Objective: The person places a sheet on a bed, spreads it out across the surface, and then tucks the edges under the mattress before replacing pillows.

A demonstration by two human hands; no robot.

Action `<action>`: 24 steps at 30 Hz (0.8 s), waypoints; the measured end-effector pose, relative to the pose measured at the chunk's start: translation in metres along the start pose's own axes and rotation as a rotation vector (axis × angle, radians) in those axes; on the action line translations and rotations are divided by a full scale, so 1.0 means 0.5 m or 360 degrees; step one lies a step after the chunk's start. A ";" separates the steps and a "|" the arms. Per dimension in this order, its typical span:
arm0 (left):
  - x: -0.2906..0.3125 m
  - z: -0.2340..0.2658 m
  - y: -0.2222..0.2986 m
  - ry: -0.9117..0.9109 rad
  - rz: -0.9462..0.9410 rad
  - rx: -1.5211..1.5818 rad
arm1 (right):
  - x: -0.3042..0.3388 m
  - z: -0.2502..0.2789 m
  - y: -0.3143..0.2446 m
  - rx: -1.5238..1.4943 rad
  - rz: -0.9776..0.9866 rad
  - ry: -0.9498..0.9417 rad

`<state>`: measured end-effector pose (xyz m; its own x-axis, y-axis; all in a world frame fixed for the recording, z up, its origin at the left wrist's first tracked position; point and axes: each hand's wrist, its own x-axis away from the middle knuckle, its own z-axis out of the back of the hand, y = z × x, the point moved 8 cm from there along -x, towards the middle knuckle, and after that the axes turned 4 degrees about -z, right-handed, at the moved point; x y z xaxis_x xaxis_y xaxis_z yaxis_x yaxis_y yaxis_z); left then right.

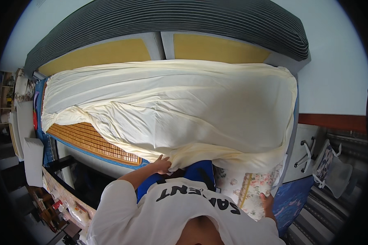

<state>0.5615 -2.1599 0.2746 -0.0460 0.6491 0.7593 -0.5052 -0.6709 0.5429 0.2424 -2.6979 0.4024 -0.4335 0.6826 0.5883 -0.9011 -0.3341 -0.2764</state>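
Observation:
A cream sheet (184,110) lies wrinkled over a long bed or couch, its near side bunched into folds. At its near edge, just left of my body, my left hand (162,164) is closed on the sheet's border, with a finger stretched forward. Down at the right, my right hand (267,201) is at the edge of a floral cloth (253,192), thumb apart from the fingers and no sheet in it. Beneath the pulled-back left part of the sheet a brown woven mat (98,141) shows, with a blue border.
Behind the sheet runs a backrest with yellow panels (221,47) and a dark striped cover (167,18). A dark-framed table (86,183) stands at the near left. White hangers (307,153), a blue patterned panel (292,202) and stair-like slats (327,214) are at the right.

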 end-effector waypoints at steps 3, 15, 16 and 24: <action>0.036 0.103 0.068 0.0130 -0.0057 -0.0266 | -0.016 0.064 0.093 0.0761 -0.0200 0.0092; 0.068 0.294 0.219 0.0673 -0.0099 0.0264 | 0.195 -0.359 -0.825 -0.0124 0.1796 -0.0492; 0.071 0.304 0.236 0.0665 -0.0188 0.0259 | 0.146 -0.448 -0.809 -0.0266 0.1645 -0.0645; 0.146 0.235 0.032 0.0854 -0.0078 0.0249 | 0.168 -0.397 -0.909 0.0011 0.1582 -0.0968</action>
<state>0.6515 -2.1653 0.3812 -0.4787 0.7448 0.4649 -0.3858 -0.6541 0.6506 0.6141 -2.3597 0.4268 -0.8719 -0.3055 0.3826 -0.1655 -0.5515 -0.8176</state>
